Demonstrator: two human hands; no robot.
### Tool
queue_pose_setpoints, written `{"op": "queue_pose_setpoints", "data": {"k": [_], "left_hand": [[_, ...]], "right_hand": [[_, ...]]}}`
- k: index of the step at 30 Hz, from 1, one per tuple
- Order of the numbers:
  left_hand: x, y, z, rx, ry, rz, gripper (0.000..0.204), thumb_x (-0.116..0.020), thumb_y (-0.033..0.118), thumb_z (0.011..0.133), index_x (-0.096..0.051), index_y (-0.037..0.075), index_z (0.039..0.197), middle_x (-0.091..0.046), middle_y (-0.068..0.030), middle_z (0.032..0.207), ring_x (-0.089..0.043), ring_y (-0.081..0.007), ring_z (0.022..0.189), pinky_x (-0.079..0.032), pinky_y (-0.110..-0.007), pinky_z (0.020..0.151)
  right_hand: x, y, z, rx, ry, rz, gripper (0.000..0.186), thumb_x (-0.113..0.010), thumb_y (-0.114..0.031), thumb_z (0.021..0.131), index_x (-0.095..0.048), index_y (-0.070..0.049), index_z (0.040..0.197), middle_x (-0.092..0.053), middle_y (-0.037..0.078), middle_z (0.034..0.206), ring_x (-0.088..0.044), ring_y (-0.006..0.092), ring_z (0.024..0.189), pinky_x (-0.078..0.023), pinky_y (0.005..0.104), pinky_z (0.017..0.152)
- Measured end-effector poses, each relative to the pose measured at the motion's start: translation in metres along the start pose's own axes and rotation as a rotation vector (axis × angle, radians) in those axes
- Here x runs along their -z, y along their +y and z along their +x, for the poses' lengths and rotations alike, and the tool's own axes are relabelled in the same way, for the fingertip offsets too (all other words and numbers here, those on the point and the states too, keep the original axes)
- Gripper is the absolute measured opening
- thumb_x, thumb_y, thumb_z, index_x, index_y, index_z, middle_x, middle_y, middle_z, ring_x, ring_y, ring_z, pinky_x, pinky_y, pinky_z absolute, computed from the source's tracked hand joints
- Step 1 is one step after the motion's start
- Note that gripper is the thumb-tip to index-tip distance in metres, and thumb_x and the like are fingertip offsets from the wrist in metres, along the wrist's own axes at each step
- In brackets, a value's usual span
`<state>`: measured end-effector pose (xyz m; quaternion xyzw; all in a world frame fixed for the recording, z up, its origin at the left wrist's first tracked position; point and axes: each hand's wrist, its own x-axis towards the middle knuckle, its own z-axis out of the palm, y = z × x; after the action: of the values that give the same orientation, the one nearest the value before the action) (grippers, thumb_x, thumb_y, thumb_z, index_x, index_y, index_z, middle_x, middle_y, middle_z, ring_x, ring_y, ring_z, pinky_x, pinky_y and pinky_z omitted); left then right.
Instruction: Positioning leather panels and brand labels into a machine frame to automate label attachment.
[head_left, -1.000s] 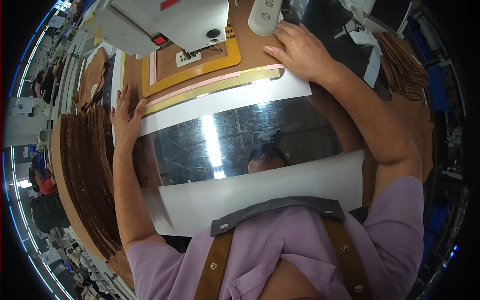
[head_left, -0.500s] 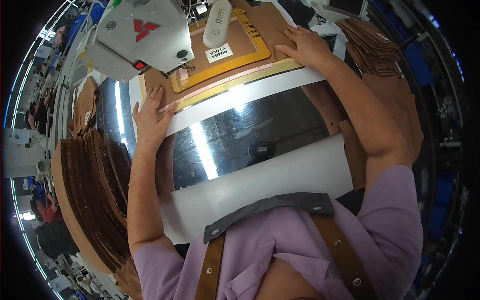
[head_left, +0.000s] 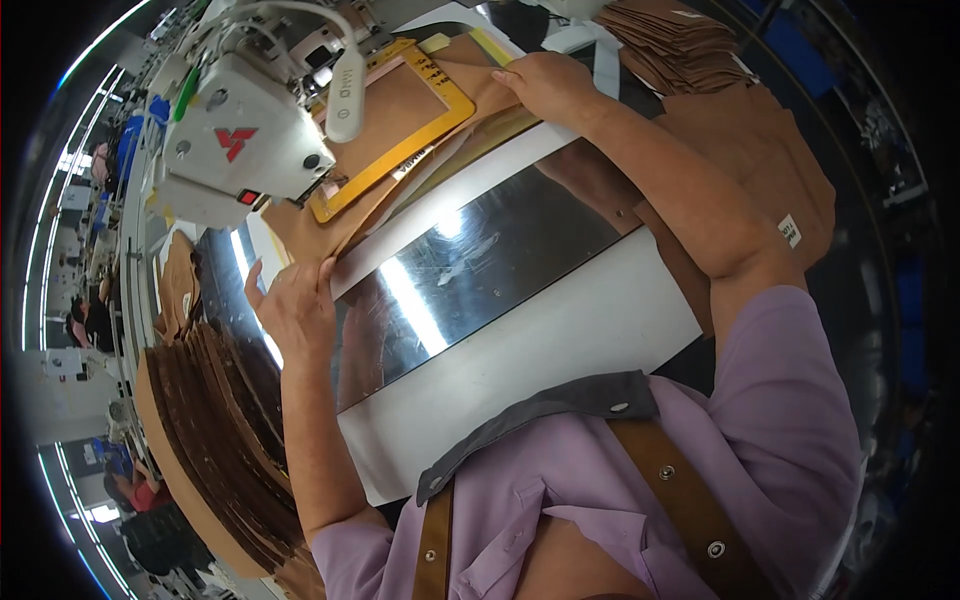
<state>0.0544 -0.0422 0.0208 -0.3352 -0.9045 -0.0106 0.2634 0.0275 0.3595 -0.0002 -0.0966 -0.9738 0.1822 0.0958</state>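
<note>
My left hand [head_left: 300, 308] has its thumb and finger closed on the near left corner of a brown leather panel [head_left: 298, 232]. At the far right side my right hand [head_left: 553, 90] pinches that panel's edge. The near edge is raised and bent up between the two hands. A yellow frame template [head_left: 392, 158] lies on the panel, beside the white sewing machine head [head_left: 235, 150]. Under the frame's near bar a white label [head_left: 412, 160] shows in part. Beneath the raised edge is a yellowish strip on a white border; the needle area is mostly hidden.
A shiny metal plate [head_left: 480, 255] and a white sheet [head_left: 520, 350] lie before me. Brown pieces stand stacked at left [head_left: 215, 425], with another stack [head_left: 665, 45] at far right and loose panels [head_left: 765, 150] below it. A white lamp arm [head_left: 346, 95] hangs over the frame.
Both hands lay flat with fingers spread; now they pinch the leather panel and its near edge has come up. The label, earlier in full sight, is partly covered. My view has shifted.
</note>
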Motion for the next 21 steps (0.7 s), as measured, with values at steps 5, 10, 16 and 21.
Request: {"op": "queue_pose_setpoints", "data": {"k": [5, 10, 16, 21], "left_hand": [[0.056, 0.061, -0.013, -0.158, -0.08, -0.121, 0.027, -0.067, 0.022, 0.098, -0.056, 0.008, 0.078, -0.057, -0.0065, 0.067, -0.058, -0.0281, 0.062, -0.045, -0.041, 0.085], [0.071, 0.15, 0.021, -0.446, 0.051, -0.344, 0.022, -0.078, 0.025, 0.087, -0.061, 0.012, 0.081, -0.054, -0.0012, 0.064, -0.054, -0.0202, 0.056, -0.044, -0.036, 0.067], [0.066, 0.253, 0.046, -0.868, 0.109, -0.78, 0.022, -0.073, 0.024, 0.088, -0.068, 0.008, 0.102, -0.058, 0.0021, 0.074, -0.059, -0.0122, 0.061, -0.049, -0.028, 0.067], [0.054, 0.253, 0.044, -0.895, -0.018, -0.903, 0.033, -0.075, 0.026, 0.088, -0.066, 0.008, 0.114, -0.059, 0.0019, 0.074, -0.063, -0.0117, 0.063, -0.051, -0.029, 0.069]], "right_hand": [[0.076, 0.019, -0.035, -0.02, 0.036, 0.212, 0.037, -0.056, -0.039, 0.103, -0.076, -0.011, 0.117, -0.075, 0.014, 0.094, -0.073, 0.0279, 0.092, -0.055, 0.0421, 0.084], [0.161, 0.099, -0.091, -0.041, 0.485, 0.346, 0.03, -0.062, -0.023, 0.102, -0.072, -0.003, 0.122, -0.078, 0.015, 0.105, -0.07, 0.016, 0.093, -0.054, 0.0329, 0.084], [0.259, 0.295, -0.216, -0.227, 0.578, 0.427, 0.04, -0.064, -0.035, 0.101, -0.069, -0.011, 0.133, -0.073, 0.012, 0.121, -0.069, 0.0226, 0.114, -0.052, 0.0338, 0.099], [0.253, 0.315, -0.277, -0.649, 0.622, -0.501, 0.045, -0.07, -0.038, 0.095, -0.071, -0.009, 0.129, -0.071, 0.011, 0.129, -0.068, 0.0209, 0.118, -0.051, 0.033, 0.099]]}}
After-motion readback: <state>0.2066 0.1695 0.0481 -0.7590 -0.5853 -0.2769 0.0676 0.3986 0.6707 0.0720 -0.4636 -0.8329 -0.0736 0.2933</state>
